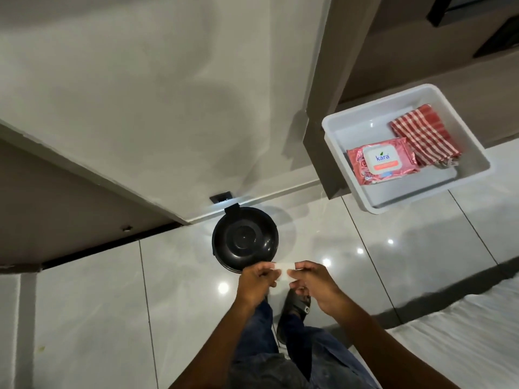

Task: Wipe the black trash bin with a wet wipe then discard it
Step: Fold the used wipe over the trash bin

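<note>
The black round trash bin (245, 238) stands on the glossy floor against the white wall, its lid closed, seen from above. Just in front of it, a small folded white wet wipe (283, 272) is held between both hands. My left hand (257, 282) pinches its left edge and my right hand (316, 282) pinches its right edge. The wipe hovers over the bin's near rim, apart from it.
A white plastic tub (334, 127) at the right holds a pink wet-wipe pack (380, 161) and a red checked cloth (424, 136). A white bed edge (463, 332) lies at the lower right. My sandalled foot (295, 307) is below the hands.
</note>
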